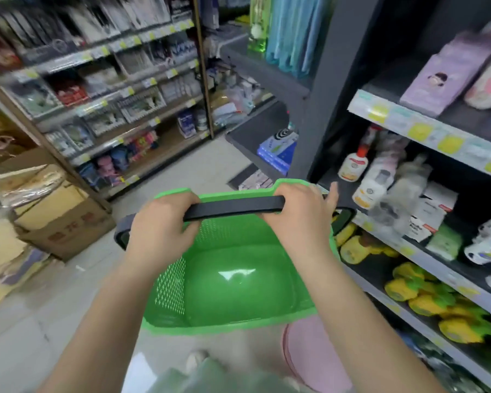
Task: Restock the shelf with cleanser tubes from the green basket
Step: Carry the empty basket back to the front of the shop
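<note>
Both our forearms reach forward over the floor (54,321). Boxes (60,217) sit at far left below blurred racks (102,80). Our left hand (160,228) curls round the black handle (233,208), and our right hand (298,219) grips the same handle further along, one finger sticking out. Under them hangs the green basket (238,279); we see only its bare bottom, no tubes. Just right stands the shelf (425,129), holding white bottles (363,171) and yellow toys (425,293).
</note>
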A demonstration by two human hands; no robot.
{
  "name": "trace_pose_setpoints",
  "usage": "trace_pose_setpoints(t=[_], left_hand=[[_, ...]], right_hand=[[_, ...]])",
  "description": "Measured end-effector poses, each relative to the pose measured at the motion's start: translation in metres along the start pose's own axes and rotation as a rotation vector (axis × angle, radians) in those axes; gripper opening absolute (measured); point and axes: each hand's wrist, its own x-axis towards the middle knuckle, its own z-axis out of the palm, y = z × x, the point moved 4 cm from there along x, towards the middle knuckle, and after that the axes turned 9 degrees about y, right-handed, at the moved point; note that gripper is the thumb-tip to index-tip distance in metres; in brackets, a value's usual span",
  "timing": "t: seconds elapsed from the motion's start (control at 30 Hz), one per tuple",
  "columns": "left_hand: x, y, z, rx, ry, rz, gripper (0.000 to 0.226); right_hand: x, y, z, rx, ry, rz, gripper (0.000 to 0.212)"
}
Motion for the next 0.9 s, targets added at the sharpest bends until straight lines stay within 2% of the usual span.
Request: trace_pose_setpoints(t=[0.1,0.23,0.33,0.5,0.7,0.9], left_hand=[[0.000,-0.048,-0.035,0.069,0.059,0.042,0.028],[-0.003,-0.107,-0.077,0.144,0.178,0.013,0.024],[-0.012,-0.152,-0.104,0.173,0.228,-0.058,0.027],[-0.039,-0.224,-0.140,0.246,0.298,-0.213,0.025],[-0.057,-0.291,-0.167,0.326,0.401,-0.469,0.025],[-0.057,-0.344,-0.187,0.521,0.446,-0.661,0.031]], right_hand=[[0.010,-0.061,0.013,0.074,0.071,-0.056,0.022],[0.017,-0.136,0.035,0.176,0.205,-0.122,0.023],[0.023,-0.181,0.055,0.177,0.240,-0.143,0.028],[0.049,-0.236,0.094,0.205,0.116,-0.179,0.031],[0.073,-0.337,0.155,0.348,-0.040,-0.367,0.026],[0.095,-0.444,0.218,0.477,-0.167,-0.634,0.020]])
